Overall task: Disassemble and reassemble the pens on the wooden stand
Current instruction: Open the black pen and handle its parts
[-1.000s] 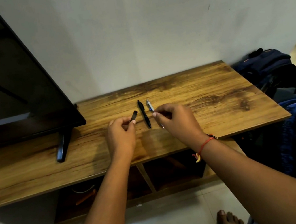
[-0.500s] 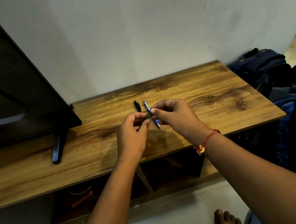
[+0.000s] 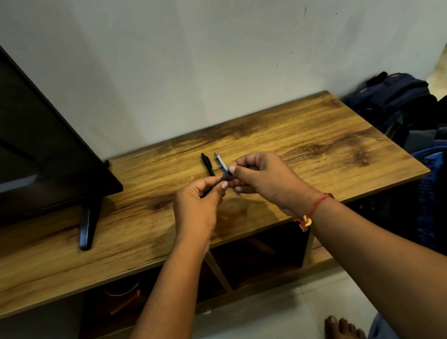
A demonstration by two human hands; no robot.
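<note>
A person stands barefoot at a wooden stand (image 3: 315, 149) set against a pale wall (image 3: 197, 42). The left hand (image 3: 198, 205) pinches a small dark pen piece (image 3: 225, 177) against the silver-and-blue pen (image 3: 219, 161), which the right hand (image 3: 264, 180) grips. Just beyond the grip, a black pen (image 3: 207, 164) lies on the wood. Far left of it stands a television (image 3: 7, 129), and far right a blue backpack (image 3: 391, 97).

There are two hands, the left hand (image 3: 195, 205) and the right hand (image 3: 267, 180), two pens, a black pen (image 3: 207, 163) just beyond the left hand and a silver pen (image 3: 220, 161) held by the right hand, one dark pen part (image 3: 225, 177) pinched in the left hand, and one wooden stand (image 3: 316, 155) under both.
</note>
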